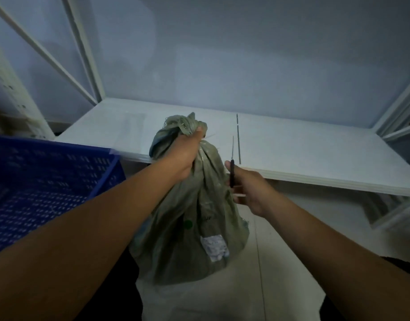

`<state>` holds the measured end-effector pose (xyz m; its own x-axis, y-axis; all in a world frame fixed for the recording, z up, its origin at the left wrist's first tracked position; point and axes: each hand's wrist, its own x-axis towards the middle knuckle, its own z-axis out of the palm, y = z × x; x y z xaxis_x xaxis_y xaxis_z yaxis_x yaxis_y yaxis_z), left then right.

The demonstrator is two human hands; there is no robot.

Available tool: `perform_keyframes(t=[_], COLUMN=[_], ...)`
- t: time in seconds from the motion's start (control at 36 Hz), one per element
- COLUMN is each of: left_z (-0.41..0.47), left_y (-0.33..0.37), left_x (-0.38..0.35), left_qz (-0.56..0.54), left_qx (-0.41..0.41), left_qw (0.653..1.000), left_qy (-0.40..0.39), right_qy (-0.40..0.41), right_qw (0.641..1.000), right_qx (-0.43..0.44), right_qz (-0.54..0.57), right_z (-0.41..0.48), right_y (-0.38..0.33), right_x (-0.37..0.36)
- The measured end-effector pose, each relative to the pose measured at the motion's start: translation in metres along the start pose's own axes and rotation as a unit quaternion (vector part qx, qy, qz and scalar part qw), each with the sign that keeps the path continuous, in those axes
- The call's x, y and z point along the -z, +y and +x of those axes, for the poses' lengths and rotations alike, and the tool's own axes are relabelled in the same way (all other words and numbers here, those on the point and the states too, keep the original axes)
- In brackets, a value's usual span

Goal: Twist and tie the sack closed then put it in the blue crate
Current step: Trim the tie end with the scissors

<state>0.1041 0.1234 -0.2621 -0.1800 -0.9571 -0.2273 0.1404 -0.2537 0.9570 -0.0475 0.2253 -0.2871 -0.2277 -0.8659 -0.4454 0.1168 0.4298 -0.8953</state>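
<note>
At twelve o'clock, left hand (187, 154) clamps the grey-green woven plastic sack (194, 218) neck, keeping its twist; right hand (248, 188) pinches a thin dark tie (232, 172) at three o'clock.

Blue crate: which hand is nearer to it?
Left. The left hand grips the sack at its twisted neck, just right of the blue crate. The right hand, holding a thin dark tool, is on the sack's far side.

Dim room: white shelf board (292, 144), pale wall (245, 54), tiled floor (280, 262).
</note>
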Motion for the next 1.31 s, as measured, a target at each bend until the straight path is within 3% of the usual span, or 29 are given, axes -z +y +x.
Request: perform_keyframes(t=[0.17, 0.42, 0.78, 0.94, 1.08, 1.19, 1.31], left_z=[0.005, 0.011, 0.007, 0.01, 0.017, 0.022, 0.018], left_y=[-0.006, -0.005, 0.002, 0.002, -0.005, -0.01, -0.011], left_x=[-0.002, -0.01, 0.006, 0.008, 0.008, 0.011, 0.009], left_qz=[0.014, -0.043, 0.077, 0.083, 0.099, 0.112, 0.235], left_qx=[0.017, 0.04, 0.002, 0.008, -0.013, -0.071, -0.163], left_qw=[1.0, 0.998, 0.997, 0.996, 0.992, 0.982, 0.944], left_qy=[-0.013, -0.002, -0.003, 0.04, 0.074, 0.138, 0.162], right_qy=[0.012, -0.003, -0.015, 0.015, 0.043, 0.065, 0.083], right_qw=[0.998, 0.999, 0.994, 0.993, 0.989, 0.993, 0.987], right_qx=[0.06, 0.046, 0.075, 0.102, 0.139, 0.089, 0.136], right_qz=[-0.029, -0.028, -0.073, -0.058, -0.033, 0.038, 0.011], right_z=[-0.007, -0.005, 0.003, 0.004, 0.004, 0.002, 0.005], right_y=[-0.012, -0.001, 0.0, 0.002, 0.007, 0.008, 0.012], right_x=[-0.001, -0.002, -0.007, -0.01, -0.015, -0.015, -0.014])
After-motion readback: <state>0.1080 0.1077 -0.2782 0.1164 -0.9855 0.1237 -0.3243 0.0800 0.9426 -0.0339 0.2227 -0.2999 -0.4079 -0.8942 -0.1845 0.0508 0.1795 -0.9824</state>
